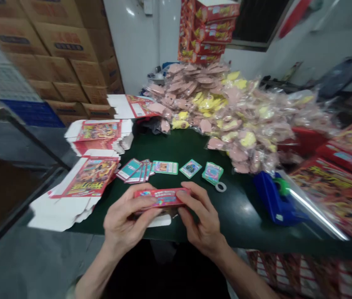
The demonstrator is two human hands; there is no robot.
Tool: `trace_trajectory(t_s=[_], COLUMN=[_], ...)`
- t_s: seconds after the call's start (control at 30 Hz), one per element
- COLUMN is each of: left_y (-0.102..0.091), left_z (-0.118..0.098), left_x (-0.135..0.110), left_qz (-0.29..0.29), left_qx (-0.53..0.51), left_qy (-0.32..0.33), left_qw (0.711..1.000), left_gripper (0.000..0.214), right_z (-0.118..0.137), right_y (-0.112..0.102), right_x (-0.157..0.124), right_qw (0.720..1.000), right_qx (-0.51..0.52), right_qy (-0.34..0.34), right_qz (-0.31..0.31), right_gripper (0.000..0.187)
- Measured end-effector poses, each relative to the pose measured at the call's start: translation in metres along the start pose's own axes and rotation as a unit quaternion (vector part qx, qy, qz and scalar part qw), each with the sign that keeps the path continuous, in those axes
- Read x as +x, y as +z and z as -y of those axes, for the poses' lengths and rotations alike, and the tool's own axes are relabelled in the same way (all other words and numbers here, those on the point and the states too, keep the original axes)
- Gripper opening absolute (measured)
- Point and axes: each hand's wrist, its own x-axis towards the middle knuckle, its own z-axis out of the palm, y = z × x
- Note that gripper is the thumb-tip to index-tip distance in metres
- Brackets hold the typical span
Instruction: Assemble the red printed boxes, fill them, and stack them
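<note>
Both my hands grip a small red printed carton (162,197) over the near edge of the dark green table (176,145). My left hand (126,222) wraps its left end, thumb along the side. My right hand (202,220) pinches the right end with curled fingers. A white flap of the carton (160,221) shows below it. Just beyond lie teal card packs: a fanned group (135,170), a flat one (165,167), a tilted one (190,168) and a small stack (212,172).
Flat red-and-white carton blanks (85,178) pile at the left, more behind (101,133). A heap of pink and yellow bagged items (225,104) fills the back right. A blue tape dispenser (272,199) and a tape ring (221,187) sit right. Brown boxes (54,45) are stacked behind.
</note>
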Motion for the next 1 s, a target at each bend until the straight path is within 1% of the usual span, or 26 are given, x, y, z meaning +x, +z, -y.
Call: trace_trajectory(t_s=[0.07, 0.1, 0.13, 0.17, 0.2, 0.23, 0.27, 0.3, 0.37, 0.43, 0.5, 0.57, 0.67, 0.77, 0.87, 0.93, 1.0], left_y=[0.003, 0.004, 0.005, 0.007, 0.008, 0.009, 0.009, 0.009, 0.009, 0.008, 0.007, 0.007, 0.007, 0.009, 0.010, 0.011, 0.012], left_z=[0.002, 0.002, 0.003, 0.003, 0.004, 0.005, 0.006, 0.007, 0.011, 0.015, 0.018, 0.022, 0.027, 0.029, 0.029, 0.028, 0.027], left_x=[-0.002, -0.002, -0.003, -0.003, -0.004, -0.004, -0.004, -0.005, -0.005, -0.005, -0.005, -0.007, -0.010, -0.012, -0.010, -0.008, -0.007], left_qz=[-0.020, -0.038, -0.060, -0.082, -0.100, -0.112, -0.120, -0.124, -0.113, -0.105, -0.097, -0.100, -0.096, -0.097, -0.078, -0.070, -0.080], left_qx=[0.019, 0.023, 0.024, 0.025, 0.023, 0.021, 0.021, 0.017, 0.004, 0.006, 0.013, 0.016, 0.019, 0.035, 0.045, 0.042, 0.038], left_qy=[-0.015, -0.019, -0.031, -0.051, -0.075, -0.099, -0.123, -0.140, -0.152, -0.157, -0.158, -0.164, -0.167, -0.164, -0.168, -0.168, -0.166], left_qw=[1.000, 0.999, 0.997, 0.995, 0.992, 0.989, 0.985, 0.982, 0.982, 0.982, 0.983, 0.981, 0.981, 0.981, 0.982, 0.982, 0.982], left_gripper=[0.030, 0.032, 0.035, 0.038, 0.041, 0.044, 0.045, 0.045, 0.046, 0.047, 0.046, 0.047, 0.049, 0.049, 0.045, 0.044, 0.045], right_z=[-0.005, -0.011, -0.019, -0.029, -0.039, -0.049, -0.058, -0.067, -0.081, -0.089, -0.093, -0.094, -0.094, -0.092, -0.090, -0.090, -0.090], right_y=[-0.015, -0.028, -0.046, -0.067, -0.091, -0.116, -0.141, -0.165, -0.202, -0.224, -0.233, -0.235, -0.235, -0.234, -0.228, -0.222, -0.217], right_x=[-0.003, -0.006, -0.011, -0.018, -0.026, -0.035, -0.044, -0.052, -0.064, -0.066, -0.061, -0.054, -0.044, -0.041, -0.041, -0.042, -0.043], right_qw=[0.999, 0.996, 0.987, 0.970, 0.944, 0.911, 0.875, 0.857, 0.837, 0.834, 0.829, 0.815, 0.773, 0.721, 0.677, 0.663, 0.658], right_qx=[-0.033, -0.065, -0.109, -0.164, -0.221, -0.276, -0.319, -0.336, -0.346, -0.327, -0.293, -0.258, -0.216, -0.167, -0.111, -0.078, -0.051], right_qy=[0.033, 0.060, 0.092, 0.135, 0.180, 0.229, 0.285, 0.313, 0.363, 0.411, 0.463, 0.515, 0.594, 0.669, 0.716, 0.724, 0.717], right_qz=[-0.005, -0.031, -0.072, -0.120, -0.169, -0.202, -0.226, -0.233, -0.220, -0.173, -0.115, -0.071, -0.052, -0.074, -0.125, -0.172, -0.223], right_gripper=[0.056, 0.054, 0.047, 0.036, 0.023, 0.016, 0.019, 0.023, 0.026, 0.025, 0.021, 0.021, 0.021, 0.017, 0.027, 0.031, 0.032])
